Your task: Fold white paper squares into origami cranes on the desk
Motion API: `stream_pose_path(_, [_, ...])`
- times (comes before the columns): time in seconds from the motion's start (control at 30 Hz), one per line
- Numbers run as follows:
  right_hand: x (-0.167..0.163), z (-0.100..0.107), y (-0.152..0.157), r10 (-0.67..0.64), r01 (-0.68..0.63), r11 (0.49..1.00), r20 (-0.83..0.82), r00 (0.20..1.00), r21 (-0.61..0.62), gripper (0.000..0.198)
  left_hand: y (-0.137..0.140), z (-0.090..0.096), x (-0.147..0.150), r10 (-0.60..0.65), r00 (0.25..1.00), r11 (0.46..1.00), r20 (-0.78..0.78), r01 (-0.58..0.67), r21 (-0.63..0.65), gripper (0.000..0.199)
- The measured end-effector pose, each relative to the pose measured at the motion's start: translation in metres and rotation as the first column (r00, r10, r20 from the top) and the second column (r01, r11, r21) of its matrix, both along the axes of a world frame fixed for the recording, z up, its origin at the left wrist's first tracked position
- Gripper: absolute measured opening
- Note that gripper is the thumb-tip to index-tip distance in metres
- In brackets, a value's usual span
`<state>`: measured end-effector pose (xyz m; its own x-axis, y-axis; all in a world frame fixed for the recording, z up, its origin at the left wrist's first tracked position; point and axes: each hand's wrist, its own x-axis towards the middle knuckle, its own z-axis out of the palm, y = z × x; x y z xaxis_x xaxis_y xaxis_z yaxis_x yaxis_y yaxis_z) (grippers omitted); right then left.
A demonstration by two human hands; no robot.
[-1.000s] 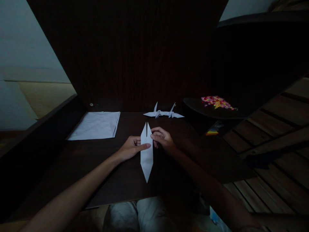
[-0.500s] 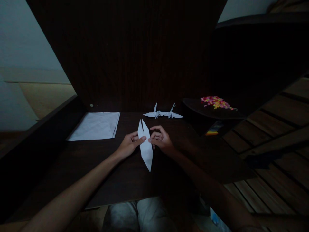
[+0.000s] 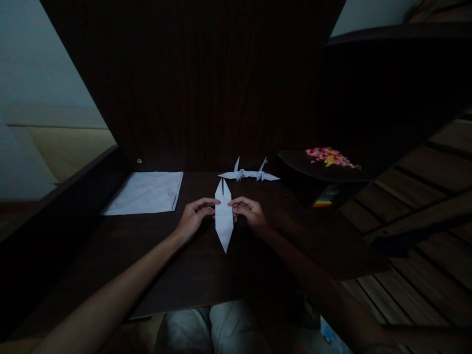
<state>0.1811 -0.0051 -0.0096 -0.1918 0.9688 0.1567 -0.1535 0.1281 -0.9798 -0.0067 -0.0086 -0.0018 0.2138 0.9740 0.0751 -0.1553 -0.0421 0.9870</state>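
A long white folded paper (image 3: 223, 219) is held between my two hands over the dark desk. Its far end is split into two narrow points, and its near end tapers to one point. My left hand (image 3: 195, 215) grips the left edge, closed, with the index finger reaching onto the paper. On the opposite edge my right hand (image 3: 251, 212) is closed in a similar pinch. The fingers beneath the paper are partly hidden. Just beyond it, two folded paper cranes (image 3: 250, 174) stand side by side, touching or joined.
White paper sheets (image 3: 145, 193) lie at the left of the dark desk (image 3: 177, 275). A raised side board (image 3: 62, 211) borders it on the left. To the right, a small corner shelf (image 3: 295, 164) bears a heap of colourful small pieces (image 3: 332, 156). A tall dark panel (image 3: 206, 83) rises behind.
The folded paper has turned from a slant to nearly straight and moved slightly away from me. My left thumb has left its top face, and both hands now pinch the side edges.
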Motion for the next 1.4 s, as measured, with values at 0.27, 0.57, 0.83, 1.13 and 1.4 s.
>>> stream_pose_path(0.27, [0.004, -0.001, 0.001, 0.030, -0.031, 0.999, 0.004, 1.000, 0.029, 0.022, -0.004, 0.002, -0.002, -0.061, 0.997, 0.998, 0.038, 0.061, -0.002, 0.035])
stream_pose_path(0.57, [0.004, -0.002, 0.000, 0.041, -0.042, 0.998, 0.023, 0.999, 0.050, 0.023, -0.004, 0.003, 0.001, -0.032, 0.999, 0.999, -0.014, 0.032, 0.017, 0.036])
stream_pose_path(0.83, [0.000, 0.005, -0.002, -0.009, -0.001, 0.990, 0.067, 0.998, 0.143, 0.024, -0.004, 0.001, 0.003, 0.037, 0.996, 0.998, -0.084, -0.032, 0.058, 0.033])
stream_pose_path(1.13, [-0.002, -0.001, -0.002, -0.063, 0.047, 0.984, 0.086, 0.994, 0.174, 0.021, -0.004, 0.000, 0.005, 0.106, 0.976, 0.985, -0.188, -0.077, 0.155, 0.027])
stream_pose_path(1.4, [-0.003, -0.004, 0.000, -0.096, 0.093, 0.990, 0.023, 0.995, 0.104, 0.029, -0.003, -0.006, 0.006, 0.047, 0.996, 0.990, -0.076, -0.036, 0.139, 0.035])
